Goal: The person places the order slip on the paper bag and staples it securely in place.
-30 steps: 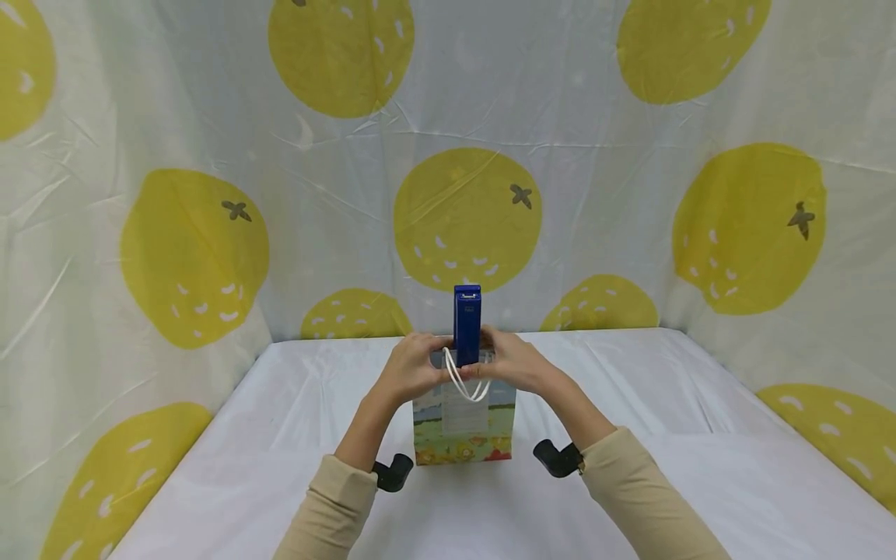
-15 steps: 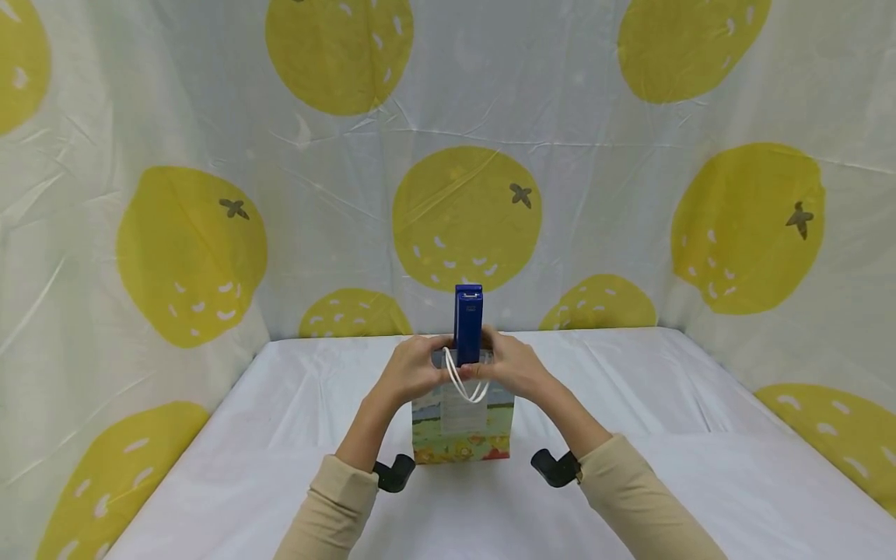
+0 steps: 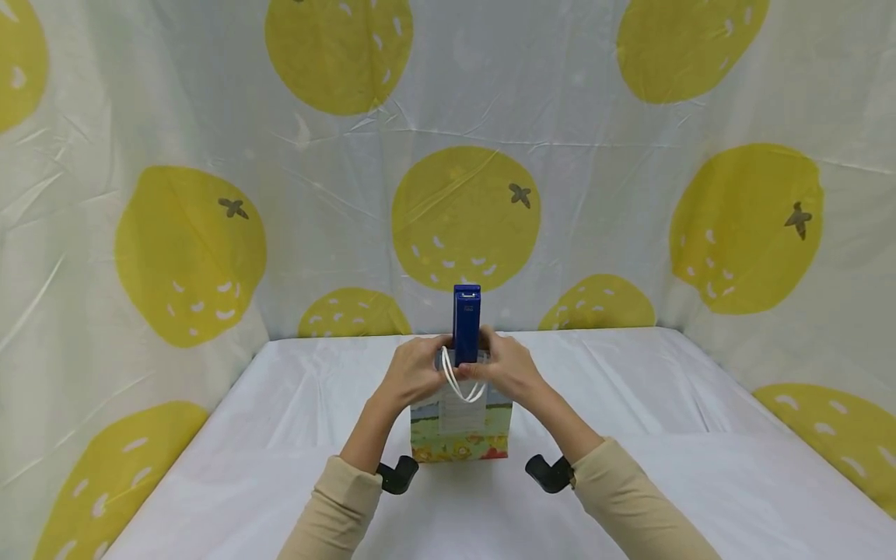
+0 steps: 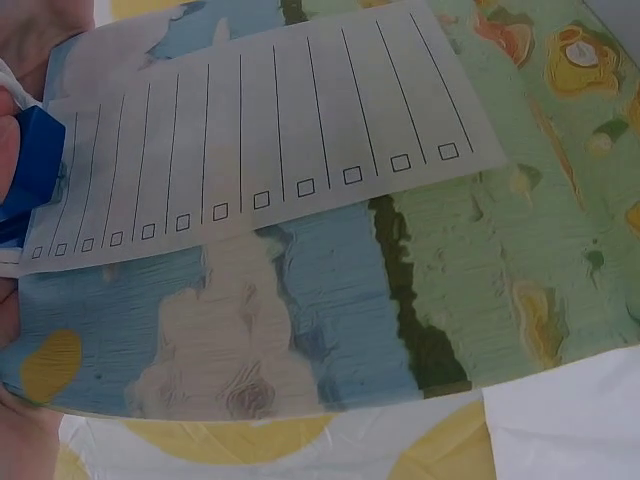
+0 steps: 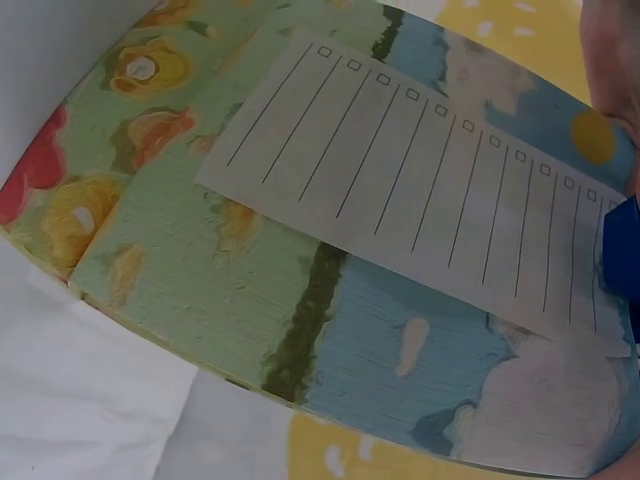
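Observation:
A blue stapler (image 3: 467,327) stands upright over the top edge of a paper bag (image 3: 458,449) with a painted flower and sky print. My left hand (image 3: 413,367) and right hand (image 3: 514,365) close around its lower end from both sides, thumbs in front at the nose and other fingers behind, mostly hidden. A white sheet (image 4: 270,140) with ruled lines and small checkboxes lies against the bag's front, its top end at the stapler nose. A white cord handle (image 3: 462,389) loops down below the thumbs. In the right wrist view the stapler (image 5: 622,255) shows only at the edge.
The bag stands on a table with a white cloth (image 3: 700,482). Behind and at both sides hangs a pale curtain (image 3: 595,93) printed with large yellow fruit. Black wrist mounts (image 3: 397,474) protrude near both beige sleeves (image 3: 336,498).
The bag, stapler and hands shift very slightly to the left. The right forearm moves a little inward; both hands keep their hold around the stapler.

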A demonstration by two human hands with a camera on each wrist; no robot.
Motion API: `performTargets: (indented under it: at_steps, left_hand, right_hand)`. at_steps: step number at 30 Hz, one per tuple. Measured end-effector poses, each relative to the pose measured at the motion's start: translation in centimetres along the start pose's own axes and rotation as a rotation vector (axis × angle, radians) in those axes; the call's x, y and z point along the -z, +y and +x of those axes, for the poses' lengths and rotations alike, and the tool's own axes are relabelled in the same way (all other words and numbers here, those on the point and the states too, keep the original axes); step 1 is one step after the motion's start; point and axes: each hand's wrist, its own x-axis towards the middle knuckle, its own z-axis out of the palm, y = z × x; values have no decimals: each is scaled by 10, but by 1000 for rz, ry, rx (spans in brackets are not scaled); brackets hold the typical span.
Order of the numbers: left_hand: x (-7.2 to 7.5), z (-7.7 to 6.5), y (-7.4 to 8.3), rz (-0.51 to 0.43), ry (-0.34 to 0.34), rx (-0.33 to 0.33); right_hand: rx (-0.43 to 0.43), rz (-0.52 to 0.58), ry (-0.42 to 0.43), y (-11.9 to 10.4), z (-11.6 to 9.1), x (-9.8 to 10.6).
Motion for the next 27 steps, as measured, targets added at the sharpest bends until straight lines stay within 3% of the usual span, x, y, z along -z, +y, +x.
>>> performTargets:
  at_steps: [8,17,21,27]
  left_hand:
    - [-1,-2,1,16,72,-36]
    - [4,-3,2,16,26,-11]
    - [5,-2,1,35,27,-22]
    - [5,-1,1,75,9,-3]
  right_hand:
    - [128,30,80,5,1,-5]
    - [32,97,-129,0,3,2]
    - [23,164,-131,0,3,2]
    - [44,167,-114,1,2,2]
